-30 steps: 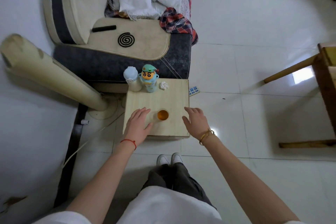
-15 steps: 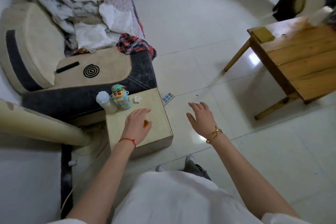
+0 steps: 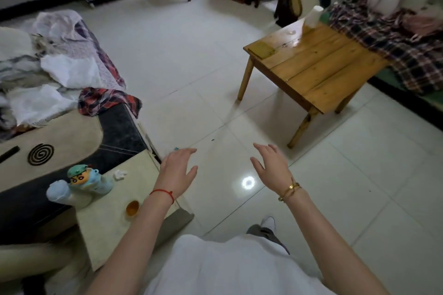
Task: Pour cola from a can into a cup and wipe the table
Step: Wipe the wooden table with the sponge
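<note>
Both hands spread wide, empty: left hand [image 3: 178, 170], right hand [image 3: 272, 167], mid-frame. Small clear cup of amber drink [image 3: 132, 208] lower left on pale square tabletop [image 3: 107, 227]; likely light, spill-prone, so grip its sides. No can visible.

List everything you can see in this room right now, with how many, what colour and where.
small table: 1, pale beige, lower left
cup: 1, orange inside, on small table
cartoon bottle: 1, blue-green, small table's far edge
white bottle: 1, beside cartoon bottle
crumpled tissue: 1, white, on small table
wooden table: 1, brown, right
white container: 1, wooden table's far edge
sofa: 1, beige and black, left
laundry pile: white and plaid, on sofa
left hand: open, empty
right hand: open, empty
</note>
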